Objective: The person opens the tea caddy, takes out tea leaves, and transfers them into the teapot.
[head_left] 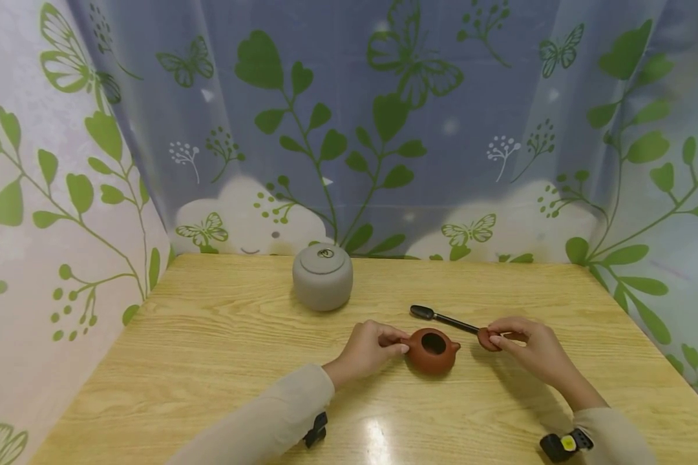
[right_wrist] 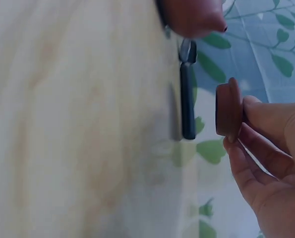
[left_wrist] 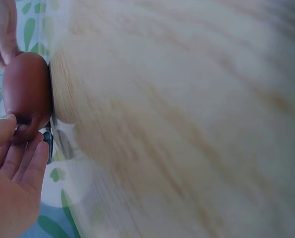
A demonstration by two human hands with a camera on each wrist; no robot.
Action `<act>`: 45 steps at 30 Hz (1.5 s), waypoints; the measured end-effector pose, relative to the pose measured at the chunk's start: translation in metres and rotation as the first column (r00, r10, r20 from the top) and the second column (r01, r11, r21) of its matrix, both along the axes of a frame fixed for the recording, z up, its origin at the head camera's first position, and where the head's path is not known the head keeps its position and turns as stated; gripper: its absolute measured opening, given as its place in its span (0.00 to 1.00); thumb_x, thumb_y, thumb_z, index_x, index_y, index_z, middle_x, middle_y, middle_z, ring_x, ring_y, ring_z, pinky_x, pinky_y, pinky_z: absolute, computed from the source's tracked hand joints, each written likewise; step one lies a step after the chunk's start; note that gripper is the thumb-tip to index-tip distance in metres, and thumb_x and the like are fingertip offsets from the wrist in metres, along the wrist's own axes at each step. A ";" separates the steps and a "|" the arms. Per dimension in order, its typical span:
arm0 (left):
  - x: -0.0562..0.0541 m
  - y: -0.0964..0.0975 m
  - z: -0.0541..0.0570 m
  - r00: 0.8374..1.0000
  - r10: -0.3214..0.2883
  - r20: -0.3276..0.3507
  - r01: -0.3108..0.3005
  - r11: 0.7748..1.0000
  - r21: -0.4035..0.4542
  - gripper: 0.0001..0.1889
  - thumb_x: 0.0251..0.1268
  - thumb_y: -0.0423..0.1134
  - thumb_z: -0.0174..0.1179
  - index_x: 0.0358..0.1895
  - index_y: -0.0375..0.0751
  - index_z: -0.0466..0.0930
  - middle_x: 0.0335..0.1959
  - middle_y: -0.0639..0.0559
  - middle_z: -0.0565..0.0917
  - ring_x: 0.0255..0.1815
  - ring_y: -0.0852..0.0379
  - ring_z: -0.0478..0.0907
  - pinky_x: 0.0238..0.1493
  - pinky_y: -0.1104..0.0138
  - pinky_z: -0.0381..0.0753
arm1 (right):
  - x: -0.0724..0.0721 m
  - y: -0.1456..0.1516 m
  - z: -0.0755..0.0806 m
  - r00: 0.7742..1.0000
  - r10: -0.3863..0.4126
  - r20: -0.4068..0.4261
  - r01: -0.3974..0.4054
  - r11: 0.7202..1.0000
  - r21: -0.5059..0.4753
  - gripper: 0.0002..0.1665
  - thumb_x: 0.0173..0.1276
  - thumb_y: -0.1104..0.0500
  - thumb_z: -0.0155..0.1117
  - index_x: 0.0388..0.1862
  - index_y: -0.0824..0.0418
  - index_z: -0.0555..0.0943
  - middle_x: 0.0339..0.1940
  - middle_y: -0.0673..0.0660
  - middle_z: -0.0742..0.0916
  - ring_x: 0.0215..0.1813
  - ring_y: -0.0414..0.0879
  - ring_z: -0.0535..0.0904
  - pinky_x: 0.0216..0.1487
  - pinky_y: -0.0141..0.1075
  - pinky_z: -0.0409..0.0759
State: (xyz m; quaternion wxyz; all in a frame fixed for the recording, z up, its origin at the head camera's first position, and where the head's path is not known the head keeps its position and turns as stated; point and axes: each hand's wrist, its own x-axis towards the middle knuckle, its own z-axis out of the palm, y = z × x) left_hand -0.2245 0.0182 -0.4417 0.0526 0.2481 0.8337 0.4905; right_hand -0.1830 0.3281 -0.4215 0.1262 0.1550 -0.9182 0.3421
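A small reddish-brown clay teapot (head_left: 441,363) stands lidless on the table, its round opening facing up and its spout to the right. My left hand (head_left: 368,352) pinches the teapot's handle (left_wrist: 32,128) between thumb and fingers. To the right of the spout, my right hand (head_left: 532,349) holds the teapot's lid (right_wrist: 228,109) by thumb and fingertips, raised above the table in the right wrist view. A dark tea scoop (head_left: 456,323) lies on the table behind the teapot, its handle end overlapped by the lid in the head view.
Toward the back of the wooden table (head_left: 209,361) stands a grey lidded jar (head_left: 322,284) with a small ring on top. A curtain (head_left: 337,129) printed with leaves and butterflies hangs behind the table and along both sides.
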 end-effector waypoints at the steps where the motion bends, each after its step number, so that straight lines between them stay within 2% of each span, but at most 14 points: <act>1: 0.000 0.000 0.000 1.000 0.002 0.000 -0.002 1.000 -0.001 0.08 0.59 0.38 0.68 0.42 0.44 0.89 0.36 0.53 0.88 0.31 0.69 0.81 0.31 0.76 0.78 | 0.001 0.002 -0.001 1.000 -0.002 0.031 0.002 1.000 -0.002 0.09 0.64 0.65 0.67 0.44 0.62 0.85 0.45 0.60 0.86 0.44 0.40 0.82 0.41 0.31 0.82; 5: 0.000 0.000 0.000 1.000 0.002 0.004 -0.002 1.000 -0.001 0.08 0.59 0.38 0.67 0.42 0.44 0.89 0.37 0.53 0.88 0.32 0.68 0.82 0.32 0.75 0.78 | 0.004 0.010 -0.005 0.986 -0.022 0.166 0.022 1.000 0.000 0.11 0.66 0.61 0.65 0.46 0.63 0.84 0.48 0.64 0.85 0.43 0.46 0.84 0.40 0.30 0.80; 10: 0.000 0.000 0.000 1.000 -0.001 0.008 0.001 1.000 0.001 0.08 0.60 0.38 0.67 0.42 0.44 0.89 0.37 0.52 0.88 0.32 0.67 0.82 0.32 0.76 0.78 | 0.006 0.015 -0.010 0.969 -0.032 0.244 0.035 0.999 -0.006 0.12 0.66 0.60 0.65 0.46 0.64 0.84 0.48 0.64 0.85 0.42 0.39 0.83 0.39 0.29 0.80; 14: 0.001 0.000 0.001 1.000 -0.004 0.011 0.004 1.000 0.006 0.08 0.60 0.38 0.67 0.42 0.44 0.89 0.37 0.52 0.88 0.32 0.67 0.82 0.33 0.76 0.78 | 0.006 0.015 -0.012 0.967 -0.023 0.255 0.028 0.999 -0.018 0.11 0.64 0.61 0.67 0.44 0.64 0.85 0.46 0.63 0.86 0.41 0.36 0.83 0.39 0.29 0.81; 22: 0.001 -0.002 0.001 1.000 -0.005 -0.005 0.006 1.000 0.013 0.09 0.60 0.37 0.67 0.42 0.43 0.89 0.38 0.51 0.88 0.35 0.65 0.83 0.35 0.76 0.79 | 0.003 0.015 -0.014 0.972 0.012 0.234 -0.002 0.999 -0.044 0.10 0.62 0.65 0.68 0.43 0.66 0.85 0.45 0.64 0.85 0.41 0.35 0.83 0.40 0.27 0.81; 38: 0.001 0.001 0.001 1.000 -0.017 -0.003 0.017 1.000 0.014 0.09 0.59 0.37 0.67 0.42 0.42 0.88 0.35 0.52 0.88 0.32 0.67 0.81 0.34 0.76 0.78 | 0.006 0.016 -0.011 0.971 0.009 0.240 -0.003 1.000 -0.025 0.10 0.62 0.65 0.68 0.43 0.66 0.85 0.46 0.64 0.85 0.43 0.41 0.83 0.41 0.29 0.81; 42: -0.001 -0.002 0.001 0.998 -0.056 0.029 0.056 0.998 0.004 0.12 0.60 0.39 0.67 0.46 0.41 0.87 0.36 0.54 0.87 0.33 0.67 0.81 0.36 0.75 0.79 | 0.005 0.013 -0.005 0.964 0.025 0.265 -0.025 1.000 -0.003 0.12 0.65 0.63 0.66 0.46 0.68 0.84 0.47 0.65 0.84 0.46 0.49 0.83 0.42 0.34 0.83; 45: -0.004 -0.006 0.005 0.994 -0.089 0.059 0.090 0.996 -0.002 0.17 0.61 0.42 0.66 0.52 0.40 0.84 0.42 0.54 0.87 0.40 0.63 0.82 0.41 0.74 0.79 | 0.003 0.008 0.003 0.962 0.029 0.272 -0.036 0.999 0.023 0.16 0.68 0.59 0.64 0.49 0.68 0.82 0.51 0.68 0.83 0.50 0.59 0.81 0.43 0.38 0.83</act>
